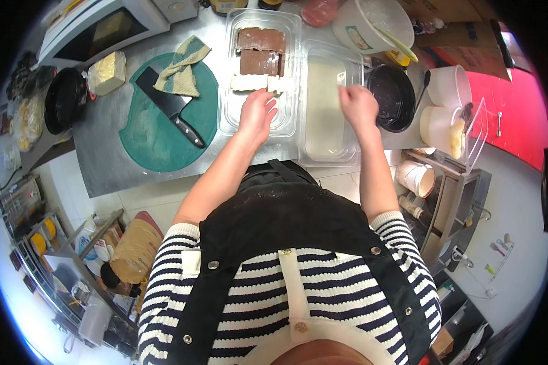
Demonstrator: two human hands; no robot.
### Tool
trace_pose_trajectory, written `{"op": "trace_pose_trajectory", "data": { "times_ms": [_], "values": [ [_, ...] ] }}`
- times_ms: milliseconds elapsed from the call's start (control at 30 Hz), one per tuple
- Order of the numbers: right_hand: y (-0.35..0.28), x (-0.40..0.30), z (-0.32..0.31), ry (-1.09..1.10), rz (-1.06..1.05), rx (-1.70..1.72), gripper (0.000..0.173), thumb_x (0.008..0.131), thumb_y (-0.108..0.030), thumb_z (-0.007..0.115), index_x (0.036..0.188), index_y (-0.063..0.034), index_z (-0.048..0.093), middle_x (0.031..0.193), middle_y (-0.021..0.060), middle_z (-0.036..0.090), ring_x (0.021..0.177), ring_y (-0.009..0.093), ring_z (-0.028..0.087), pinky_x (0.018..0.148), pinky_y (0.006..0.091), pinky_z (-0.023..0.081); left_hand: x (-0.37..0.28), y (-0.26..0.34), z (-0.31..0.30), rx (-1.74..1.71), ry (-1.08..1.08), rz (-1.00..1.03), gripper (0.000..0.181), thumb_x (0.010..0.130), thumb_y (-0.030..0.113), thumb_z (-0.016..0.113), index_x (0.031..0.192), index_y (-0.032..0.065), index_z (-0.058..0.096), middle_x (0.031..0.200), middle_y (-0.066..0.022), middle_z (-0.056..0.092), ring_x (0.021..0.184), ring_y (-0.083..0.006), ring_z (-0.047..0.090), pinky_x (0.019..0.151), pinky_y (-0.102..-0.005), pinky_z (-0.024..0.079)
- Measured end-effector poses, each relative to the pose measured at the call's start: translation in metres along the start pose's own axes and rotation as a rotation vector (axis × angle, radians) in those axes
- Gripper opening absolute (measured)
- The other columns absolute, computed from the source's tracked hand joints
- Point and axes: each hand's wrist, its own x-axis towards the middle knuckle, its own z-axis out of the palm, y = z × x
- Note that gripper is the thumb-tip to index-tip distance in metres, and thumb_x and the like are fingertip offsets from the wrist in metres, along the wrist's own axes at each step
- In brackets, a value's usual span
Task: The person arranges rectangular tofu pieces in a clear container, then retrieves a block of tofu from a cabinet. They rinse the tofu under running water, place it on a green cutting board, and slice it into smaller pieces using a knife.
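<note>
In the head view a clear plastic tray (225, 112) holds brown, chocolate-coloured slabs (261, 61) at its far end and cream-coloured pieces (249, 83) nearer me. Over this tray is my left hand (257, 116), its fingers loosely apart at the near edge of the cream pieces; I see nothing held in it. A second clear plastic container (357, 68) stands to the right, with a flat pale layer (324, 105) inside; whether it is liquid or solid I cannot tell. My right hand (360, 108) is above that container's right side, fingers curled, and its fingertips are blurred.
Left of the trays, a cleaver (166, 100) and a striped cloth (182, 68) lie on a green cutting board (164, 146). A wrapped pale block (107, 73) sits near a microwave (100, 29). To the right are a round black pan (391, 98) and white tubs (448, 86).
</note>
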Motion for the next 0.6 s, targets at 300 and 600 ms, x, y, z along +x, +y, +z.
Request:
{"op": "trace_pose_trajectory", "data": {
  "times_ms": [300,600],
  "values": [
    [0.088,-0.078,0.024,-0.329,0.461,0.459,0.028,0.069,-0.023,0.069,0.078,0.0010,0.057,0.071,0.0094,0.061,0.062,0.019,0.056,0.058,0.0311,0.045,-0.026,-0.003,0.001,0.528,-0.183,0.184,0.021,0.085,0.019,0.055,0.096,0.0020,0.059,0.093,-0.0042,0.062,0.084,-0.0131,0.056,0.073,-0.0254,0.044],
    [0.123,-0.096,0.090,-0.280,0.542,1.204,0.024,0.072,0.004,0.057,0.056,-0.0056,0.043,0.101,0.0194,0.062,0.084,0.012,0.058,0.058,0.0219,0.043,-0.046,-0.029,0.028,0.895,-0.143,0.382,0.020,0.079,0.008,0.060,0.098,0.0014,0.060,0.080,-0.0013,0.060,0.070,-0.0063,0.053,0.063,-0.0215,0.045]
  ]
}}
